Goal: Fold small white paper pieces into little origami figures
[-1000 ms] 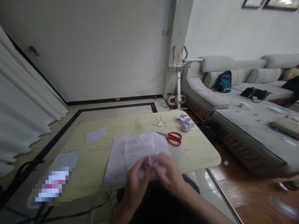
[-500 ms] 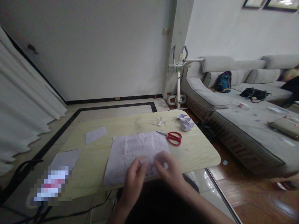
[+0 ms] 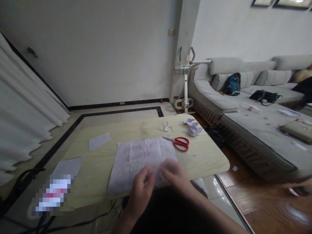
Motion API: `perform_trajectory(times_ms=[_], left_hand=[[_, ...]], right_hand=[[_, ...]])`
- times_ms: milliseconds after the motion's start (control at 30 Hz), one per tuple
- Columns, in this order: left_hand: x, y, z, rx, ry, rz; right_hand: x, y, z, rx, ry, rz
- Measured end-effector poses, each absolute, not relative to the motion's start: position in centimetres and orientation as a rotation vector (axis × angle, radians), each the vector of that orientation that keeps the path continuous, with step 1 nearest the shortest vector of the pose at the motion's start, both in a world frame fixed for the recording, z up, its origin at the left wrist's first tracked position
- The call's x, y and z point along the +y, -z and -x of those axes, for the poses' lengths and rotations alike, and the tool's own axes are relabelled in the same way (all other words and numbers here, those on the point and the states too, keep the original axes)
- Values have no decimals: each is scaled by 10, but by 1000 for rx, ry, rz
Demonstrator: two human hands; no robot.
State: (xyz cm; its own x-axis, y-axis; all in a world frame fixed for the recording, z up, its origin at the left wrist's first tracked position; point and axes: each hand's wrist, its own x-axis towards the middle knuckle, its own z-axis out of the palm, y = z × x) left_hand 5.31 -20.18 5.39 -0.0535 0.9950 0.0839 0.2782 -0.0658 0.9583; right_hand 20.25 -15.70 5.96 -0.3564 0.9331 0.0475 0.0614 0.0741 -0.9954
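Observation:
My left hand (image 3: 141, 190) and my right hand (image 3: 175, 175) meet over the near edge of a pale wooden table (image 3: 209, 156). Between their pinched fingertips is a small white paper piece (image 3: 156, 174), partly hidden by the fingers. Both hands hover above a large creased sheet with faint writing (image 3: 138, 159). Red-handled scissors (image 3: 180, 143) lie just beyond the sheet, to the right of my hands. A cluster of small folded white paper pieces (image 3: 193, 128) sits at the table's far right corner.
Paper scraps (image 3: 165, 127) lie near the far edge, a small white sheet (image 3: 99, 141) and another (image 3: 68, 166) to the left. A grey sofa (image 3: 255, 126) with bags stands right. An exercise machine (image 3: 186, 81) is behind the table. Cables trail on the floor at left.
My fingertips parted slightly half a second ago and have closed together again on the small paper. The view has shifted a little; nothing else on the table moved.

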Motion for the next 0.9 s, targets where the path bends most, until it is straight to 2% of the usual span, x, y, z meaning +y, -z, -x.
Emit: perform_trajectory(times_ms=[900], left_hand=[[-200,-51,-49,1462,-1202,-1611]], right_hand=[[-156,-59,-203,-1573,-1362,1059]])
